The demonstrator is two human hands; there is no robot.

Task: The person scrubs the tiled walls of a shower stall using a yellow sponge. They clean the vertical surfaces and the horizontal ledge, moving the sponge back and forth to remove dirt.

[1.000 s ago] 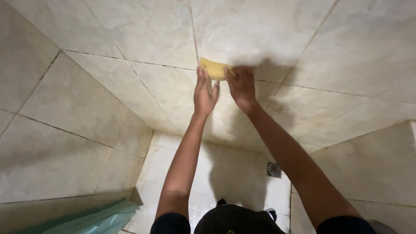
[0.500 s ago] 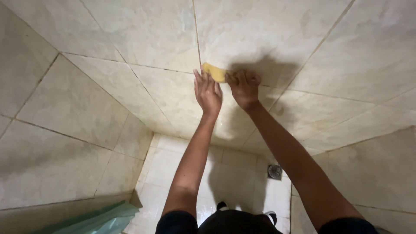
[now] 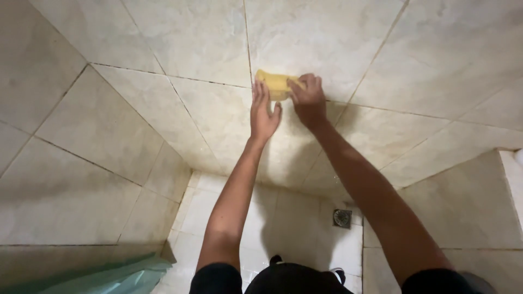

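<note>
A yellow sponge (image 3: 274,84) lies flat against the beige tiled wall (image 3: 180,49), close to a grout line. My right hand (image 3: 309,100) presses on its right end, fingers bent over it. My left hand (image 3: 263,114) rests flat on the tile just below the sponge's left part, fingers spread and pointing up, fingertips at the sponge's lower edge. Both arms reach up from the bottom of the view.
A side wall of the same tiles meets this wall in a corner at the left. Below is a pale tiled floor with a round metal drain (image 3: 342,218). A green plastic sheet or bag (image 3: 109,277) shows at the bottom left. A ledge stands at the right edge.
Both hands and the sponge have stayed together on the wall; the view has shifted slightly and the hands sit a little lower and rightward along the grout line.
</note>
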